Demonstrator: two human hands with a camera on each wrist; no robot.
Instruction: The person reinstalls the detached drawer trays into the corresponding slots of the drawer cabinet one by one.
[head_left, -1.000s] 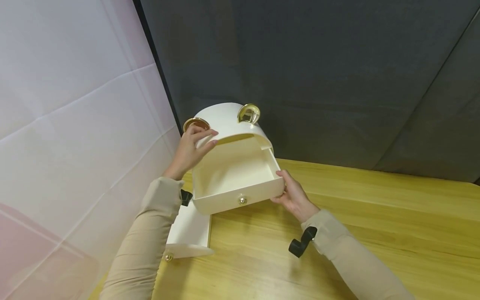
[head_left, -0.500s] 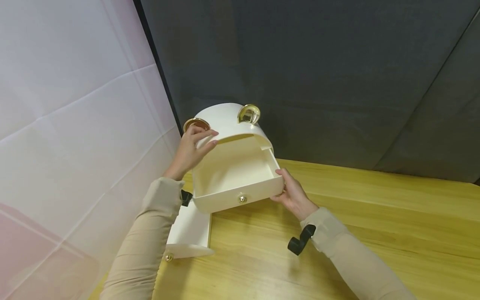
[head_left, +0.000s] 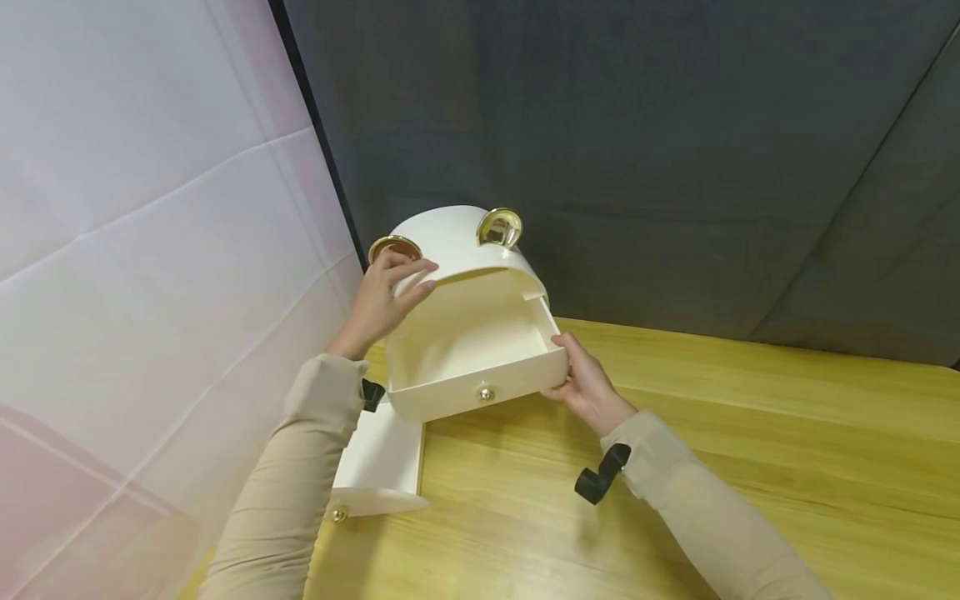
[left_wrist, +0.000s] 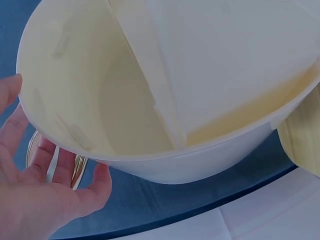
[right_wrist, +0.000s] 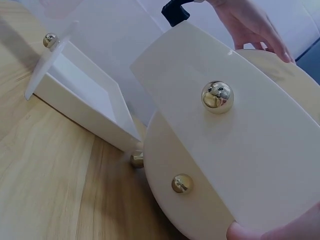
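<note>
Box [head_left: 457, 237], white and round on top, sits in the middle of the head view, at the back edge of the wooden table [head_left: 712, 433]. It has two gold ears [head_left: 498, 227] on top. A drawer [head_left: 480, 367] sticks out of its front, and a small gold knob [head_left: 486, 393] shines on the drawer's face. The left hand [head_left: 378, 304] holds the box's curved top edge, with fingers curled over the rim next to one gold ear. The right hand [head_left: 588, 387] grips the drawer's right corner, thumb on top. A second drawer [head_left: 378, 462] lies on the table at the lower left, under the left sleeve [head_left: 288, 483]. Behind it all hang a dark cloth [head_left: 637, 150] and a white sheet [head_left: 150, 250].
</note>
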